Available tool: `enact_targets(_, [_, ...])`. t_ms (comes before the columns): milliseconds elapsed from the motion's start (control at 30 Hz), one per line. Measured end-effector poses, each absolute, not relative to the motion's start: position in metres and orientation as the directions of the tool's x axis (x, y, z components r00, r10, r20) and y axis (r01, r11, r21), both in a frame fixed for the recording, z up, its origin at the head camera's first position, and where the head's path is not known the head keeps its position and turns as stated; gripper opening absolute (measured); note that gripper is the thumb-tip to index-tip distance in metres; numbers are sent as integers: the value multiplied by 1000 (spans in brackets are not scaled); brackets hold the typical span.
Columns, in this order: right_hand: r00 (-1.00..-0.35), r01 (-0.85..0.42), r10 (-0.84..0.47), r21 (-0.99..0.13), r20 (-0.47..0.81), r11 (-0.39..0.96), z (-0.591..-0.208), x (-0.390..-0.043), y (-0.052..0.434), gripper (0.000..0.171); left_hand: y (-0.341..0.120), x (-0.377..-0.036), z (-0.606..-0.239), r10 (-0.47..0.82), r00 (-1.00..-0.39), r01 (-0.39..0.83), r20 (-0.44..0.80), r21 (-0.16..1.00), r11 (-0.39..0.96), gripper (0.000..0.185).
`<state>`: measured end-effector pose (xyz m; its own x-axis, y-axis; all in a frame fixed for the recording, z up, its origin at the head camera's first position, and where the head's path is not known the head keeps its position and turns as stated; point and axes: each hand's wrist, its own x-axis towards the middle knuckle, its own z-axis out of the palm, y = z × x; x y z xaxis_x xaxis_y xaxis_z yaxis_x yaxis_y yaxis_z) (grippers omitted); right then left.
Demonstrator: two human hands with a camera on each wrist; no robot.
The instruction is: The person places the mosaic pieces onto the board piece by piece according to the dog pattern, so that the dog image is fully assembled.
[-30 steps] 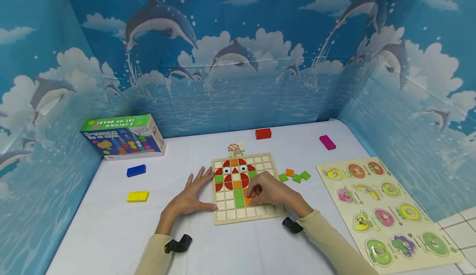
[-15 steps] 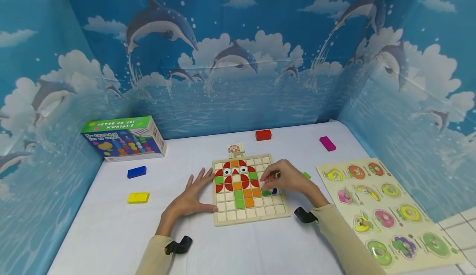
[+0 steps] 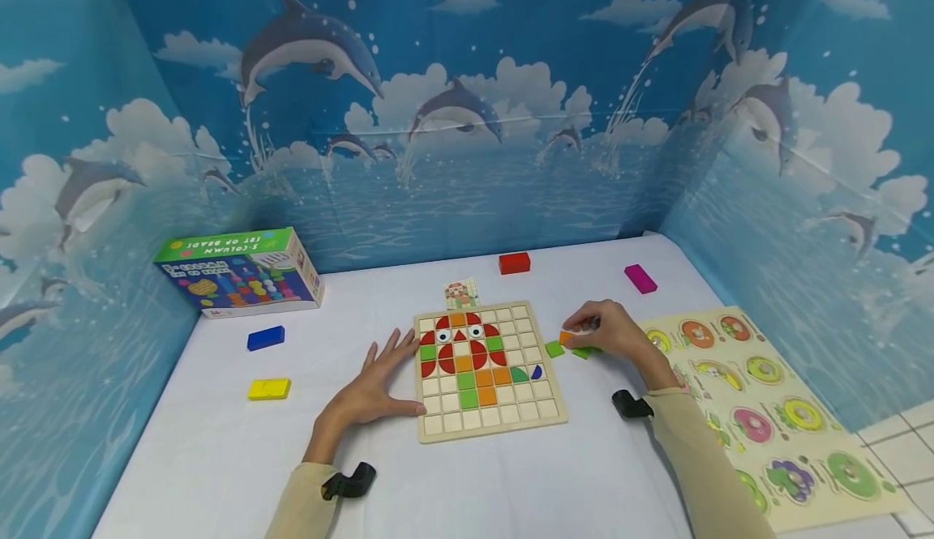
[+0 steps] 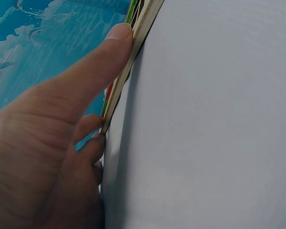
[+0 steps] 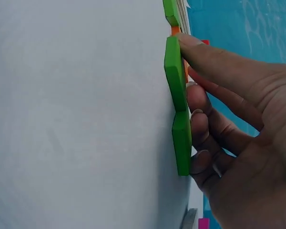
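Note:
A wooden grid board [image 3: 541, 409] lies in the middle of the table, partly filled with red, orange and green tiles. My left hand [image 3: 379, 377] rests flat on the table, its thumb [image 4: 109, 71] and fingertips against the board's left edge [image 4: 128, 62]. My right hand [image 3: 578, 331] is to the right of the board at a small group of loose tiles. Its curled thumb and fingers [image 5: 200, 57] pinch an orange tile [image 3: 565, 336] that lies just behind two green tiles [image 5: 175, 81]. Another green tile [image 3: 554, 349] sits nearer the board.
A bead-set box [image 3: 237, 271], a blue block [image 3: 266, 337] and a yellow block [image 3: 269, 389] are at the left. A red block [image 3: 514, 263], a magenta block [image 3: 640, 278] and a pattern card [image 3: 461, 293] lie behind. A fruit peg puzzle [image 3: 759, 409] fills the right.
My right hand left the board's lower middle, passed over its right side and moved out to the loose tiles. Orange, green and blue pieces now show on the board. The left hand stayed put.

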<state>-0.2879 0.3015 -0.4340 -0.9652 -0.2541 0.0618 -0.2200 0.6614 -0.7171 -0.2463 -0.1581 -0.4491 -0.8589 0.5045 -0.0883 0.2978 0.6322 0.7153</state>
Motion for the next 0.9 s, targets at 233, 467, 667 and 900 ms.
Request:
enact_targets(233, [-969, -197, -247, -682, 25, 704, -433, -290, 299, 20, -159, -247, -449, 503, -861, 303, -78, 716, 629, 114])
enact_targets(467, [-976, -135, -213, -661, -39, 738, -431, -289, 296, 21, -159, -247, -451, 497, -863, 296, -89, 708, 641, 116])
enact_targets(667, [-980, -157, -201, -656, 9, 739, -426, -287, 297, 11, -158, -246, -450, 500, -861, 297, -89, 710, 639, 116])
enact_targets(900, [-966, -225, -249, -698, 69, 680, -418, -283, 290, 7, -158, -246, -449, 499, -862, 296, -91, 708, 641, 115])
